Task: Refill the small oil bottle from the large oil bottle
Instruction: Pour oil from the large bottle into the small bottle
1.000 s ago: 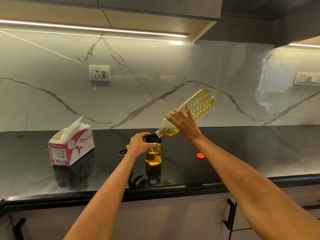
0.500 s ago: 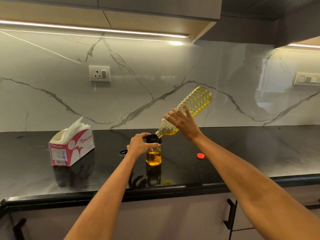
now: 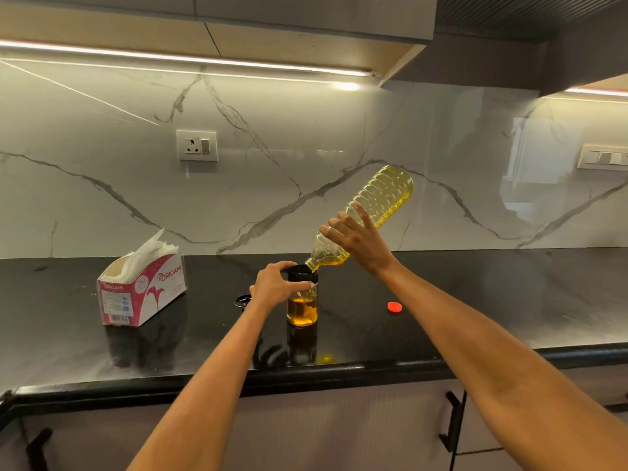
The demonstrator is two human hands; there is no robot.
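The small glass oil bottle (image 3: 302, 309) stands on the black counter (image 3: 475, 300), partly filled with amber oil, and a black funnel-like collar (image 3: 300, 271) sits on top of it. My left hand (image 3: 275, 283) grips that collar and the bottle's neck. My right hand (image 3: 360, 241) grips the large ribbed plastic bottle (image 3: 382, 198) of yellow oil. That bottle is tilted steeply, base up to the right, with its mouth over the black collar. A thin stream of oil runs into the small bottle.
A red cap (image 3: 394, 306) lies on the counter to the right of the small bottle, and a black lid (image 3: 242, 300) lies behind my left wrist. An open tissue box (image 3: 142, 294) stands at the left. The marble wall carries a socket (image 3: 197, 145).
The large bottle's base has risen a little, so the bottle tilts more steeply. Both hands and the small bottle stay where they were.
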